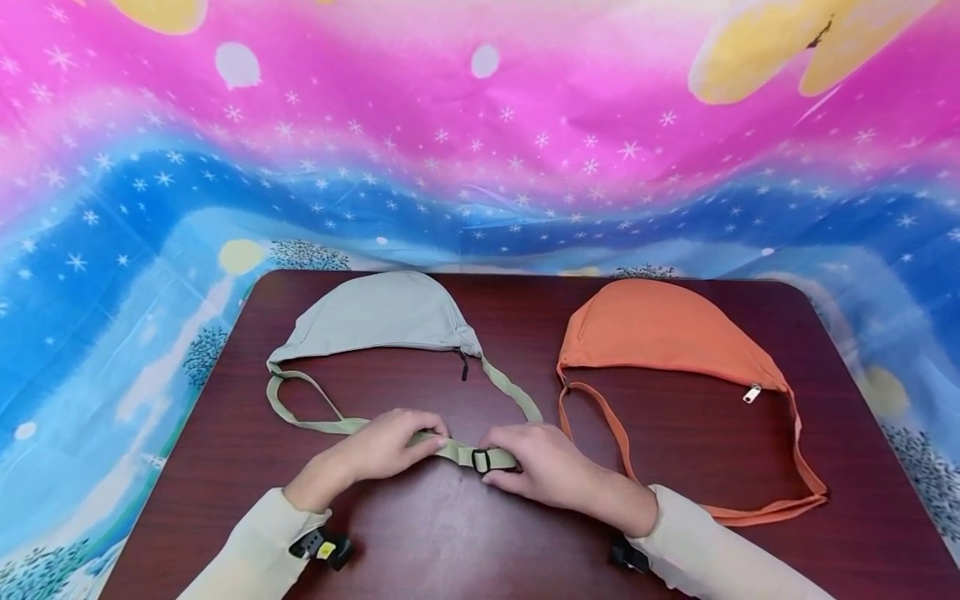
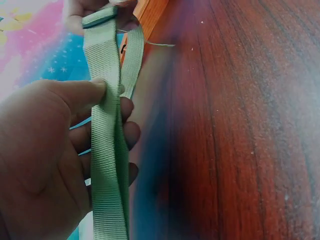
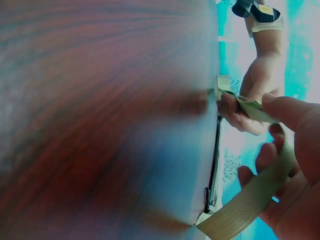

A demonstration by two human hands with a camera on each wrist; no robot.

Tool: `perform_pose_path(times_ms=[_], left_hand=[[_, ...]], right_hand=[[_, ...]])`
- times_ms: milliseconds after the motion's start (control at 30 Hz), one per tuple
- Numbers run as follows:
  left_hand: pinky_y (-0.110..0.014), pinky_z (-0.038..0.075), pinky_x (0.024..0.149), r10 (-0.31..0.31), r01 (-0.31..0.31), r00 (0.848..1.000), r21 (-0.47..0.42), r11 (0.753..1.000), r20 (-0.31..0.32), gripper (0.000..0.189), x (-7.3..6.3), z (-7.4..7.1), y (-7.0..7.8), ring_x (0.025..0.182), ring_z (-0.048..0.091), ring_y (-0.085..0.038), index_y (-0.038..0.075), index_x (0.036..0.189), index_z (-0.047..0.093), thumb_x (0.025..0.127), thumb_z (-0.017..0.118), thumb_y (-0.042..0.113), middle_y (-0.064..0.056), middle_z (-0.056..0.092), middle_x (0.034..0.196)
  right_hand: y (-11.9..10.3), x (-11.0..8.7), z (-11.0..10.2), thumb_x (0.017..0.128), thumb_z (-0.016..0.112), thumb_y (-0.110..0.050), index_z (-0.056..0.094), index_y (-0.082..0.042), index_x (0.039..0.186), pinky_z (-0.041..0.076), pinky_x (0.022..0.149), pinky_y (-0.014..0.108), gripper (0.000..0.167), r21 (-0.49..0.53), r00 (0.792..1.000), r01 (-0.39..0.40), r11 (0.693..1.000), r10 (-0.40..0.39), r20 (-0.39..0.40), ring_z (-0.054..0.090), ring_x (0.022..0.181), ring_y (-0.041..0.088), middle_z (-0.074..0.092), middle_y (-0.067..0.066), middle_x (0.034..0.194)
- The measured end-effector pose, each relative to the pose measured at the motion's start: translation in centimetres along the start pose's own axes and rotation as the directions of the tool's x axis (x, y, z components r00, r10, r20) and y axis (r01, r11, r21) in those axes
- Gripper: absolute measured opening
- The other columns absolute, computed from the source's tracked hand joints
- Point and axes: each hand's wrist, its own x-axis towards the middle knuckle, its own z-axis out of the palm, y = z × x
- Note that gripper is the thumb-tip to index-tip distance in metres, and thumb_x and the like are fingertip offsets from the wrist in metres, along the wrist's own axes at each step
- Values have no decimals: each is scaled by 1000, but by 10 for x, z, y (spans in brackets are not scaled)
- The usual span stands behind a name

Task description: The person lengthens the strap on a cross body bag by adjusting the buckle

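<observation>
A pale grey-green shoulder bag (image 1: 382,312) lies at the back left of the table, its light green webbing strap (image 1: 455,452) drawn toward the front. My left hand (image 1: 390,442) pinches this strap between thumb and fingers; the left wrist view shows the thumb flat on the webbing (image 2: 106,150). Just right of it, my right hand (image 1: 543,467) pinches the strap beside the black slide buckle (image 1: 481,461). Part of the strap loops down past the right fingers in the right wrist view, where the left hand (image 3: 252,102) holds the other stretch.
To the right lies an orange shoulder bag (image 1: 660,329) with a metal zip pull (image 1: 752,393). Its orange strap (image 1: 772,510) loops toward the front, partly behind the right forearm. The dark red-brown wooden table (image 1: 442,542) is backed by a colourful printed cloth (image 1: 420,125).
</observation>
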Motion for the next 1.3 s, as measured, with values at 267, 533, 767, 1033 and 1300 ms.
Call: perform_pose_path(times_ms=[267,533,767,1033,1300], left_hand=[[-30,50,82,-20,20,1000,-13,1000,-14,10,0,-3,1,84,59,-2,27,98,68,104,61,26,19,63,90],[-28,49,76,47,-47,994,5,999,-99,19,2,-2,2,80,57,-2,26,104,68,91,79,35,19,64,91],[-33,51,83,106,-101,953,32,994,-284,28,5,-2,4,89,60,-6,23,106,67,84,86,27,16,66,99],[-43,46,94,181,-173,887,58,983,-425,34,4,-3,-1,102,63,-11,17,112,73,82,88,21,8,69,108],[-37,46,87,138,-112,833,81,990,-536,40,0,-3,-2,103,55,-19,8,115,76,79,89,17,0,63,109]], right_hand=[[-4,5,3,80,88,-29,65,-21,111,50,66,24,39,47,986,18,999,-10,-166,59,77,1,68,-12,95],[-5,11,1,80,88,-25,66,-20,109,51,70,24,37,102,972,-10,995,33,-233,60,82,3,66,-11,101],[-8,16,-6,83,86,-20,66,-18,113,52,75,27,36,196,951,-83,977,136,-276,62,87,5,68,-9,105],[-6,21,-9,83,84,-15,67,-14,115,52,78,29,36,285,923,-100,953,196,-333,64,91,8,70,-3,108],[-5,22,-7,84,84,-15,67,-13,117,50,74,28,37,337,903,-132,932,253,-347,62,87,9,70,-1,110]])
